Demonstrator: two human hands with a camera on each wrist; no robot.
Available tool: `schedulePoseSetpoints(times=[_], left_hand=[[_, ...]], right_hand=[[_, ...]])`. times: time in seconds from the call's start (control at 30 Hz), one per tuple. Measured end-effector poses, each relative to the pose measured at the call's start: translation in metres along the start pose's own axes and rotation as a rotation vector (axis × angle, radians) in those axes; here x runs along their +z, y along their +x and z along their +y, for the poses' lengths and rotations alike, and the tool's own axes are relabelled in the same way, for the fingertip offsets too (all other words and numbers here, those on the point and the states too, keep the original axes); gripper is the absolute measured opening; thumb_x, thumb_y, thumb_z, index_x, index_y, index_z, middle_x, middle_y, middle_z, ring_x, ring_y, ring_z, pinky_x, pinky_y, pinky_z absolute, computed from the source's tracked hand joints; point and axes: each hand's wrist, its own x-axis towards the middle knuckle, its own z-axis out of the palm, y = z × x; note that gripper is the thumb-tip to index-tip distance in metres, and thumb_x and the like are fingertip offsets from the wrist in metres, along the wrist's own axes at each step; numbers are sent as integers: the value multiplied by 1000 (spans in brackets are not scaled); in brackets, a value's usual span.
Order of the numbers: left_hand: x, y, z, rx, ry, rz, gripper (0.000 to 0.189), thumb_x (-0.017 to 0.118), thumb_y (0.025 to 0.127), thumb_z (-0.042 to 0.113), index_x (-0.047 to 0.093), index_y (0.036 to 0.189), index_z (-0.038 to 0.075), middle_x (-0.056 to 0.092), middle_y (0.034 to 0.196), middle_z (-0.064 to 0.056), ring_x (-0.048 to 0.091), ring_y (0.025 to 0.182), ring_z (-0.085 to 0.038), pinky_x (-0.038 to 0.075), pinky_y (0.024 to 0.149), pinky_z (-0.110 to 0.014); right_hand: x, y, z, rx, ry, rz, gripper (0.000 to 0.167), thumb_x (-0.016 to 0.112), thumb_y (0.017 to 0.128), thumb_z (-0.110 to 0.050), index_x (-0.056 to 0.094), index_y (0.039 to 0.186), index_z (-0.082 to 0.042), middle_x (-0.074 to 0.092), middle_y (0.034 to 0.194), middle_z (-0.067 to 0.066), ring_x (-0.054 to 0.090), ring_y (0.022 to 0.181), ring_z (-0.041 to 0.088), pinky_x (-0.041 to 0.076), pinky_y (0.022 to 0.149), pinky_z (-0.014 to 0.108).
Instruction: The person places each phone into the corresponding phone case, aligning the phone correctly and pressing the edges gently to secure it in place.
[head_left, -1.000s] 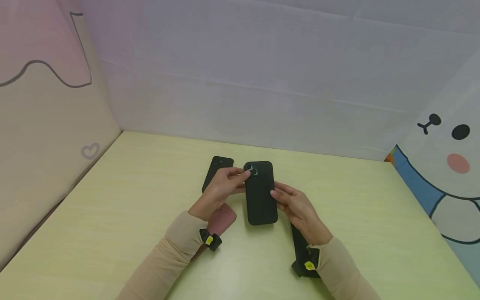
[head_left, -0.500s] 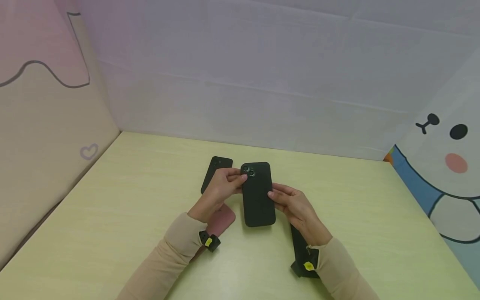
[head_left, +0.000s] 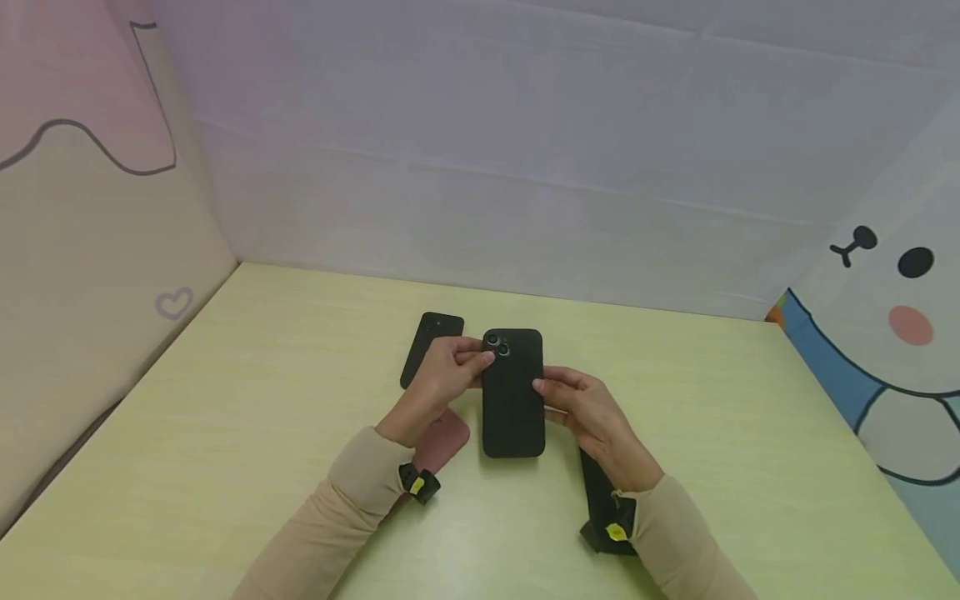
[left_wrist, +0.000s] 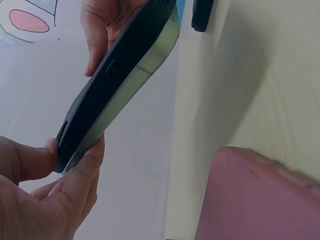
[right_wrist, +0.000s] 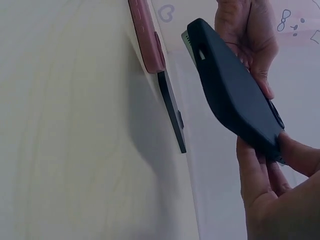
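Between both hands is a smartphone in a black case (head_left: 513, 408), held up over the table with its back and two camera lenses facing the head camera. In the left wrist view the phone's pale metal edge (left_wrist: 135, 77) stands out of the case along part of one side. My left hand (head_left: 441, 372) pinches the upper left edge near the lenses, thumb on the back and fingers behind. The right hand (head_left: 597, 421) grips the opposite edge around mid-height, its thumb tip on the case. The screen side is hidden in the head view.
A dark phone (head_left: 431, 337) lies behind the left hand. Under the left wrist is a pink phone case (head_left: 447, 442), partly covered. A black flat object (head_left: 597, 492) lies below the right wrist. The pale table (head_left: 750, 458) meets a white cloth wall (head_left: 525, 167) at the back.
The cased phone has shifted slightly left and down in the head view and stands straighter. The left thumb has slid off the camera lenses. Both hands keep their hold.
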Motion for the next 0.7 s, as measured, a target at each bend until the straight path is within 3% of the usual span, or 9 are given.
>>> schedulePoseSetpoints(times=[0.2,0.43,0.7], left_hand=[[1,-1,0,1,21,-40,36,60,88,12,55,121,-2,67,106,-16,68,83,-22,53,80,-35],[3,0,-1,22,42,-81,34,59,89,11,56,120,-3,66,106,-17,67,82,-20,54,76,-33],[6,-2,1,30,22,-99,37,58,90,14,54,123,-2,66,108,-17,68,87,-23,54,78,-33]], right_hand=[[5,1,-3,-19,-90,33,40,57,91,-25,49,121,2,59,89,-4,59,79,13,50,72,28],[6,0,-5,-41,-119,59,15,53,93,-19,55,90,-5,58,75,-4,59,72,12,48,71,30],[8,0,-6,-45,-39,102,21,52,93,-15,52,72,-12,53,71,-4,56,68,12,45,71,31]])
